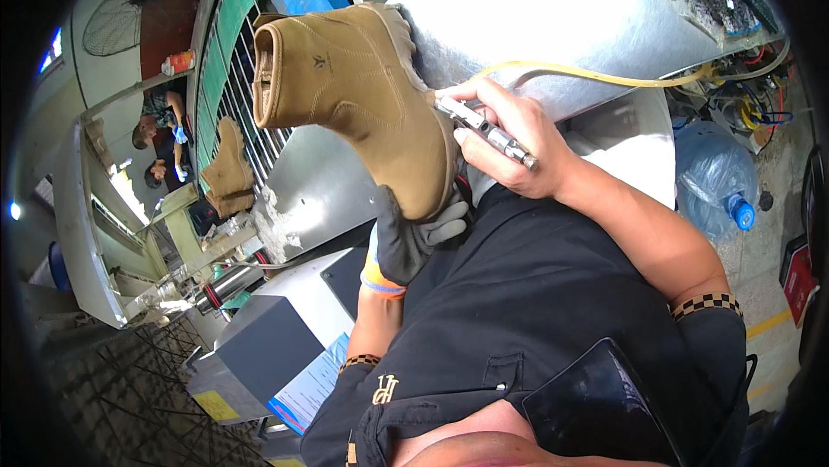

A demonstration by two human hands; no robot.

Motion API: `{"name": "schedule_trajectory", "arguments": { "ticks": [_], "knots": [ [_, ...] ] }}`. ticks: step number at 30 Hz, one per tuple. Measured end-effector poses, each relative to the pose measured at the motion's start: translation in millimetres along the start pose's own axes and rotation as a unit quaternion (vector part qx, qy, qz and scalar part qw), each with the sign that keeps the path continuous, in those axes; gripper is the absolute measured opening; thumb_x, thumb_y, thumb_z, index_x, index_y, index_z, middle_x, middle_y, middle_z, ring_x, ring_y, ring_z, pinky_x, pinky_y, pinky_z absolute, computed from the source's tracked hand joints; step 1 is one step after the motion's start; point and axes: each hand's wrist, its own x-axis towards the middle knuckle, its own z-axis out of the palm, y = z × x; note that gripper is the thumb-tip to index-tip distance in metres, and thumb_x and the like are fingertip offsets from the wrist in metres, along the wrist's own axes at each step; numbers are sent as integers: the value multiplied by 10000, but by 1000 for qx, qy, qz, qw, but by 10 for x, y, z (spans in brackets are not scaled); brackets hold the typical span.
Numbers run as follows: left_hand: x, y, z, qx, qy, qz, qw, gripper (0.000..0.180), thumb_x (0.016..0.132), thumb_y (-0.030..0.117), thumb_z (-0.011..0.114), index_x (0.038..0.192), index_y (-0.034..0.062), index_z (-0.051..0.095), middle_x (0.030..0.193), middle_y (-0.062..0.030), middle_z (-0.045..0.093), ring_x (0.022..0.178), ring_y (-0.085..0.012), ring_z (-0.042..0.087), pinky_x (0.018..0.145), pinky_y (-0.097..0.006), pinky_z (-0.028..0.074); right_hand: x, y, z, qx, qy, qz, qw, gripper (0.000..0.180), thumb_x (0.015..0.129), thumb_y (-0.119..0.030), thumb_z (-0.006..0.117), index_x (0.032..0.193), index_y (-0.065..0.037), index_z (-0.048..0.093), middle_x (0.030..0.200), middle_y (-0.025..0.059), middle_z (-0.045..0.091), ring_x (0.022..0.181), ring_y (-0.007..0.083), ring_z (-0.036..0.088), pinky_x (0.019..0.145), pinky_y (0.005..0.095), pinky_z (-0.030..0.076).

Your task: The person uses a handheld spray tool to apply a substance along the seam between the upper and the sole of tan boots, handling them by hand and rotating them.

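Note:
A tan ankle boot [354, 95] lies tilted in front of me, its opening to the left and its sole edge to the upper right. My left hand [410, 238], in a grey glove with an orange and blue cuff, grips the toe from below. Some of its fingers are hidden behind the boot. My bare right hand [518, 139] is closed around a silver pen-shaped metal tool [492, 134]. The tool's tip meets the boot near the sole edge. A yellow hose [596, 76] runs from beside my right hand across the metal surface.
A shiny metal sheet [535, 9] lies beyond my hands. Another tan boot [229, 160] stands at the left by a green conveyor with metal bars [259, 78]. A large clear bottle [712, 177] sits at the right near wires. Other people [160, 143] are at far left.

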Motion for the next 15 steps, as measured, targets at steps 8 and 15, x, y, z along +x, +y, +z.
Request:
{"name": "schedule_trajectory", "arguments": {
  "ticks": [8, 15],
  "knots": [
    [168, -45, 312, -38, -60, -69, 995, 947, 879, 719, 459, 1465, -11, 318, 1390, -245, 483, 1236, -370, 543, 975, -481, 518, -249, -47, -279, 64, -17, 75, 995, 341, 876, -98, 552, 1205, -10, 537, 743, -38, 489, 604, 36, 419, 563, 214, 358],
    [405, -76, 638, -96, -178, -116, 972, 1012, 864, 749, 421, 1501, -14, 234, 1406, -224, 483, 1281, -342, 513, 1061, -464, 448, -371, -398, -549, 67, -6, 158, 985, 284, 899, -63, 538, 1174, 6, 527, 680, -36, 468, 503, 29, 394, 451, 213, 313]
  ]
}}
